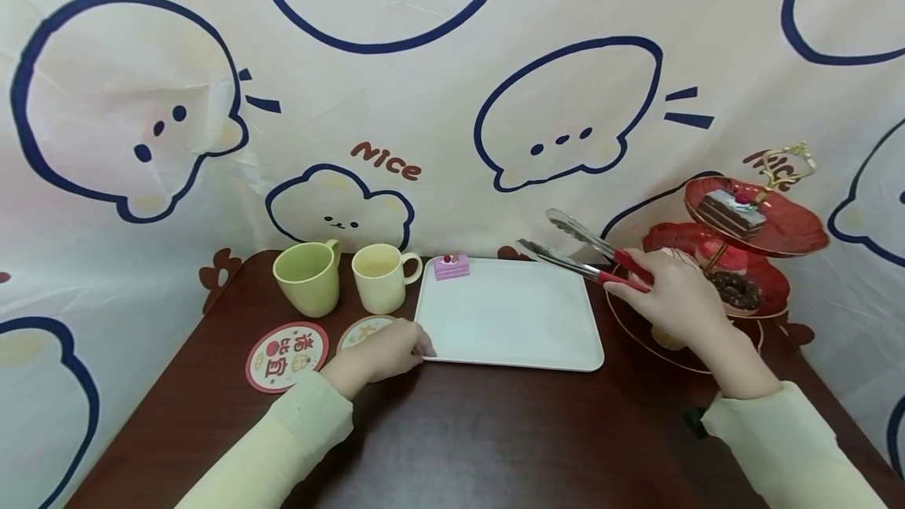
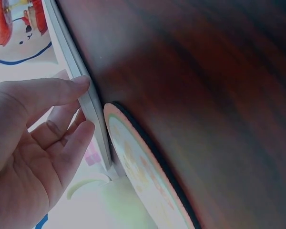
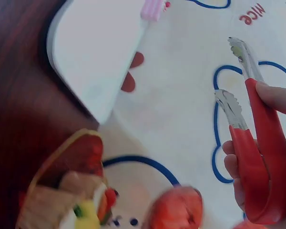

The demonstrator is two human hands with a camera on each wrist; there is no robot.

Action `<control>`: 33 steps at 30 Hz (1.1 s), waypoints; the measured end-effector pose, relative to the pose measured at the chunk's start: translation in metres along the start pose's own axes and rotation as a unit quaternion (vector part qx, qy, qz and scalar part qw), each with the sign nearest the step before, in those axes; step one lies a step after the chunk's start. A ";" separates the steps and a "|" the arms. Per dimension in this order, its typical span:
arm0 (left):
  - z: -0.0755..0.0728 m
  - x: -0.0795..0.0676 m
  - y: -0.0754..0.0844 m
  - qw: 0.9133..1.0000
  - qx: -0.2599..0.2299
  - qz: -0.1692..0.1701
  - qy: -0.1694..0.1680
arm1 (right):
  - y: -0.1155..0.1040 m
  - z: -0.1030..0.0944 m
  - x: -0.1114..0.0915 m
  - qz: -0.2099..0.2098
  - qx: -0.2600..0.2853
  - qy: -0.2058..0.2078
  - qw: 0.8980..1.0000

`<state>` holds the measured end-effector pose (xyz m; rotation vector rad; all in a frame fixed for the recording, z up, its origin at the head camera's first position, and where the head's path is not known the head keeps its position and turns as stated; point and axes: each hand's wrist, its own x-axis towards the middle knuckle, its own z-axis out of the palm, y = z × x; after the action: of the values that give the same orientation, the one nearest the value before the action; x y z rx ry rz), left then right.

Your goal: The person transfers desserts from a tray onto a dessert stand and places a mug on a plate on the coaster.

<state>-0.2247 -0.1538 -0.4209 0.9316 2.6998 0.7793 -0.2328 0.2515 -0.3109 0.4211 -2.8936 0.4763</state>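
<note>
At the near left corner of the white tray (image 1: 512,316), my left hand (image 1: 391,348) holds the rim, with curled fingers over it in the left wrist view. A purple cake slice (image 1: 452,266) topped with a red berry sits at the tray's far left corner. My right hand (image 1: 675,293) grips red-handled metal tongs (image 1: 587,254); their tips are spread with nothing between them, above the tray's far right part. Beside that hand stands a red tiered stand (image 1: 778,218), with a chocolate cake slice (image 1: 731,213) on top and a chocolate doughnut (image 1: 735,289) lower down.
Two mugs, a green mug (image 1: 309,280) and a cream mug (image 1: 382,280), stand left of the tray. Before them lie a red-rimmed round coaster (image 1: 287,357) and a second coaster (image 1: 364,330), partly behind my left hand. A printed cloth (image 1: 452,100) hangs behind the dark table (image 1: 495,438).
</note>
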 end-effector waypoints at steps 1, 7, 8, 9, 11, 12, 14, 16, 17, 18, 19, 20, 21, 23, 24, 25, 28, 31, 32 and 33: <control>0.000 0.000 0.001 1.000 0.001 0.000 0.000 | -0.001 0.004 0.002 -0.004 0.005 -0.002 1.000; -0.001 0.002 0.005 1.000 0.002 0.000 0.000 | -0.007 0.030 0.018 -0.014 0.012 -0.021 1.000; -0.001 0.003 0.005 1.000 0.001 0.001 -0.001 | -0.007 0.034 0.021 -0.014 0.012 -0.024 1.000; -0.001 0.003 0.005 1.000 0.001 0.002 -0.001 | -0.008 0.038 0.023 -0.014 0.014 -0.027 0.999; -0.001 0.004 0.005 1.000 0.000 0.002 -0.003 | -0.008 0.047 0.028 -0.009 0.021 -0.039 0.999; -0.001 0.004 0.005 1.000 0.002 0.003 -0.003 | -0.008 0.051 0.030 -0.007 0.024 -0.045 0.999; -0.001 0.004 0.005 1.000 0.004 0.003 -0.003 | -0.007 0.059 0.035 -0.006 0.027 -0.053 0.998; -0.001 0.003 0.004 1.000 0.007 0.001 -0.003 | -0.006 0.067 0.039 -0.009 0.027 -0.055 0.998; -0.001 0.003 0.004 1.000 0.009 0.002 -0.002 | -0.005 0.071 0.041 -0.013 0.027 -0.053 0.998; 0.000 0.003 0.003 1.000 0.011 0.002 -0.002 | -0.005 0.074 0.043 -0.018 0.026 -0.051 0.998; 0.000 0.003 0.003 1.000 0.012 0.002 -0.002 | -0.005 0.078 0.045 -0.022 0.026 -0.047 0.998; 0.000 0.003 0.003 1.000 0.013 0.001 -0.002 | -0.005 0.081 0.047 -0.028 0.026 -0.044 0.998; 0.000 0.003 0.003 1.000 0.013 0.000 -0.002 | -0.005 0.084 0.050 -0.035 0.024 -0.041 0.998; 0.000 0.003 0.003 1.000 0.013 0.000 -0.002 | -0.007 0.090 0.055 -0.045 0.023 -0.035 0.998; 0.000 0.003 0.003 1.000 0.012 -0.001 -0.002 | -0.008 0.093 0.058 -0.049 0.023 -0.033 0.998; 0.000 0.002 0.003 1.000 0.012 -0.001 -0.002 | -0.009 0.096 0.061 -0.053 0.022 -0.030 0.998; 0.000 0.002 0.003 1.000 0.014 -0.002 -0.001 | -0.013 0.104 0.068 -0.056 0.029 -0.031 0.998; 0.000 0.002 0.001 1.000 0.018 0.002 -0.002 | -0.017 0.113 0.075 -0.044 0.032 -0.042 0.998; 0.000 0.002 0.001 1.000 0.018 0.004 -0.003 | -0.019 0.115 0.076 -0.039 0.032 -0.049 0.998; 0.000 0.002 0.000 1.000 0.017 0.006 -0.003 | -0.021 0.118 0.078 -0.033 0.031 -0.055 0.997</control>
<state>-0.2262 -0.1523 -0.4206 0.9557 2.7132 0.7330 -0.3154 0.1738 -0.3975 0.5688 -2.9645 0.5514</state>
